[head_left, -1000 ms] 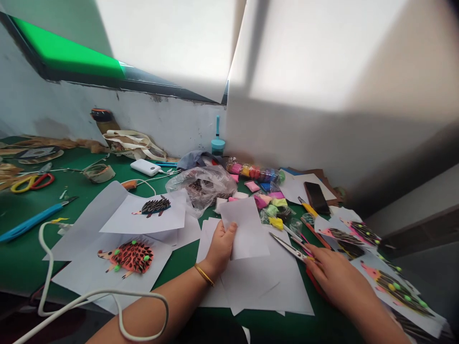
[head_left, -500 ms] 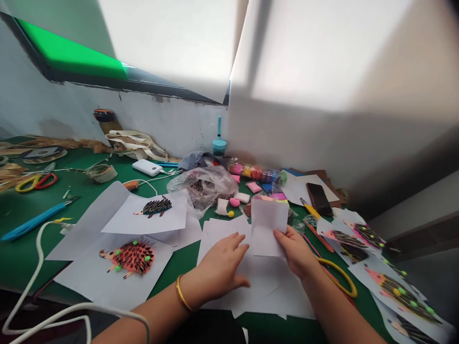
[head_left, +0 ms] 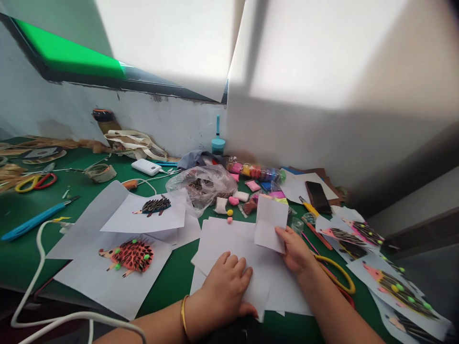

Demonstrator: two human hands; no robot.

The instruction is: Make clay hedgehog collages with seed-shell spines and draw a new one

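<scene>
My right hand (head_left: 294, 248) pinches a small folded piece of white paper (head_left: 271, 224) between thumb and fingers, held upright above the white sheets. My left hand (head_left: 229, 284) rests palm down on a loose sheet of white paper (head_left: 215, 243), fingers bent and thumb held apart. That sheet lies askew on other white sheets (head_left: 290, 296). Just beyond its far edge sit a small pink ball (head_left: 230, 220) and a yellow ball (head_left: 230, 212) of clay.
Hedgehog pictures lie left (head_left: 132, 258) and right (head_left: 398, 291). Behind are a plastic bag of seeds (head_left: 202, 186), clay packets (head_left: 253, 185) and a phone (head_left: 318, 197). Yellow-handled scissors (head_left: 337, 272) lie by my right forearm. A blue pen-like tool (head_left: 36, 222) and a white cable (head_left: 34, 277) are left.
My left hand has come down onto the paper and nearer to me, and the top sheet has shifted towards me. The folded paper has tilted and moved slightly. The pink ball has come into view.
</scene>
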